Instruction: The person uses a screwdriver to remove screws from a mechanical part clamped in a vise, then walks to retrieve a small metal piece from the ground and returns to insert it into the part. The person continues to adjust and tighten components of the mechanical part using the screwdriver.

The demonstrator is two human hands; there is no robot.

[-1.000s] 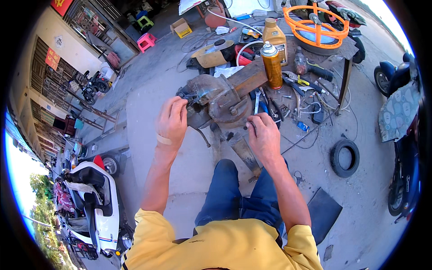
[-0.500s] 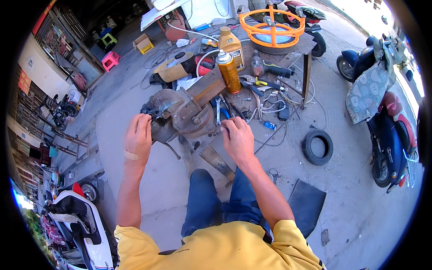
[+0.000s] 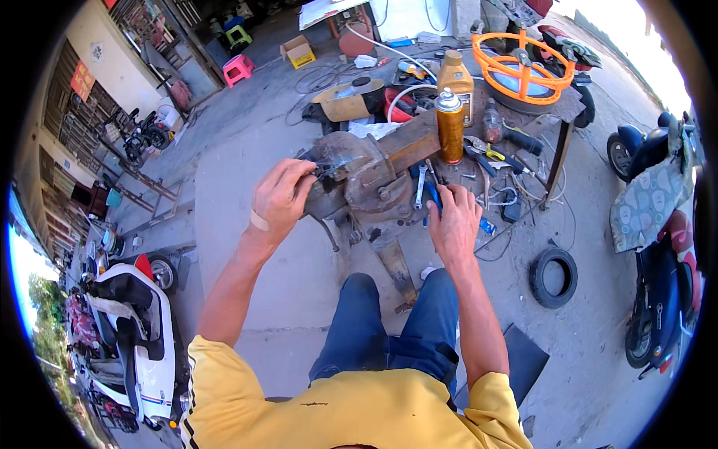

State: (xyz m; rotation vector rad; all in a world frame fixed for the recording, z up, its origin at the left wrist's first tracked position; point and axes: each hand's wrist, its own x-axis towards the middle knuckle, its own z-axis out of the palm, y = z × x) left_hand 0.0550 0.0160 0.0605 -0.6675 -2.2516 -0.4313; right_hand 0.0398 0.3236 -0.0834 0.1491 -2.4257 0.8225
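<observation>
My left hand [image 3: 280, 196] pinches at a small dark piece at the left end of the rusty bench vise [image 3: 351, 165]; its fingers partly hide that piece. My right hand [image 3: 455, 223] is right of the vise, fingers curled around a blue-handled tool [image 3: 433, 195], largely covered by the hand. A silver open-end wrench [image 3: 420, 184] lies just left of it. Behind them stand an amber spray can [image 3: 449, 132] and a gold oil bottle [image 3: 456, 78]. Yellow-handled pliers [image 3: 486, 149] and a power drill [image 3: 520, 137] lie to the right.
An orange wheeled ring [image 3: 527, 86] sits at the bench's back right. Hoses and cables snake around it. A loose tyre [image 3: 553, 277] and black mat [image 3: 523, 359] lie on the floor. Scooters stand at left [image 3: 146, 344] and right [image 3: 658, 299]. A pink stool [image 3: 238, 69] is behind.
My right hand has shifted up and rightward relative to the vise, onto the blue-handled tool beside the wrench. My left hand stays at the vise. The whole view has shifted with my head.
</observation>
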